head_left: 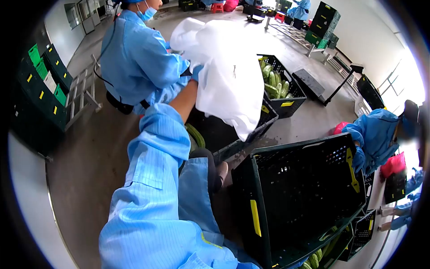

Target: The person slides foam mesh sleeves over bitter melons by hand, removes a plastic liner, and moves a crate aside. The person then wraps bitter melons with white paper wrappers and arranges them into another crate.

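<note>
My left arm, in a blue striped sleeve, reaches forward. At its end my left hand (195, 73), in a blue glove, closes on the edge of a large, thin white sheet (228, 71) with a small dark mark. The sheet hangs over a black crate (233, 145) and partly hides it, along with most of my fingers. Below my wrist, a long green striped vegetable (195, 136) lies beside that crate. My right hand is out of view. Close on the right stands a big black crate (304, 188) with yellow tabs; another person's gloved hand (358, 159) touches its far edge.
A person in a blue gown (136, 54) sits ahead on the left, hands near the sheet. Behind it stands a crate of green striped gourds (286, 105), with a floor scale (308, 83) beside it. Stacked crates (42, 98) line the left wall. More gourds (316, 258) show lower right.
</note>
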### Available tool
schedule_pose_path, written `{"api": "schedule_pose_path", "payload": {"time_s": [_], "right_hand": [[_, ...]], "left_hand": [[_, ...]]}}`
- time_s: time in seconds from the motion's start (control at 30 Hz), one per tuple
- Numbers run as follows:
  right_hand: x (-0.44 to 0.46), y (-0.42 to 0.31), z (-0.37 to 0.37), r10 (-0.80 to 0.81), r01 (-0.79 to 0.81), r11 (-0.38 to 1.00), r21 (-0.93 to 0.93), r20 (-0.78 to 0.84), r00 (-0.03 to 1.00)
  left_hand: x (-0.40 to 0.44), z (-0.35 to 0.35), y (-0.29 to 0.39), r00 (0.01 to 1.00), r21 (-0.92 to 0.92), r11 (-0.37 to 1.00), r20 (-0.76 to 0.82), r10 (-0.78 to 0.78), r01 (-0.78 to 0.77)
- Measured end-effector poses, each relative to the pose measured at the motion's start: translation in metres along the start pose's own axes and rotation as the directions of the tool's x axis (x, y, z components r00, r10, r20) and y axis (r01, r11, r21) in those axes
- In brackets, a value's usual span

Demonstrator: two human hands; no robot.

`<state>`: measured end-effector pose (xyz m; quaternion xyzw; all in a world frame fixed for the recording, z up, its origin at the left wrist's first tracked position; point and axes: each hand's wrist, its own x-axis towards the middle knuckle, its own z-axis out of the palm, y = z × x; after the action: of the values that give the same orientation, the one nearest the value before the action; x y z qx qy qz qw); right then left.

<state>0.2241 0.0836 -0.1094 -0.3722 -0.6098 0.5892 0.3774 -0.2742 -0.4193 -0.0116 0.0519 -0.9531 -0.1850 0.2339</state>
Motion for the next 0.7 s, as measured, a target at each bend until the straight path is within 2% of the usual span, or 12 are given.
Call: {"api": "schedule_pose_path", "payload": {"time_s": [0.2,0.57,0.67,0.7], "right_hand": [[-0.016,0.015,-0.011,0.035,-0.036,0.996,-0.079,-0.018,0.999],[-0.044,0.028,-0.043,0.103,-0.112,0.977,-0.179,-0.061,0.993],[-0.049,0.029,-0.049,0.108,-0.120,0.977,-0.175,-0.074,0.991],[-0.050,0.030,-0.050,0.109,-0.121,0.977,-0.177,-0.075,0.991]], "left_hand": [[0.048,0.001,-0.072,0.997,0.099,0.993,-0.036,-0.061,0.065],[0.073,0.060,-0.153,0.995,0.232,0.971,0.054,-0.082,0.067],[0.073,0.075,-0.172,0.998,0.205,0.978,0.049,-0.045,0.034],[0.068,0.076,-0.177,0.999,0.070,0.997,-0.006,-0.033,0.034]]}}
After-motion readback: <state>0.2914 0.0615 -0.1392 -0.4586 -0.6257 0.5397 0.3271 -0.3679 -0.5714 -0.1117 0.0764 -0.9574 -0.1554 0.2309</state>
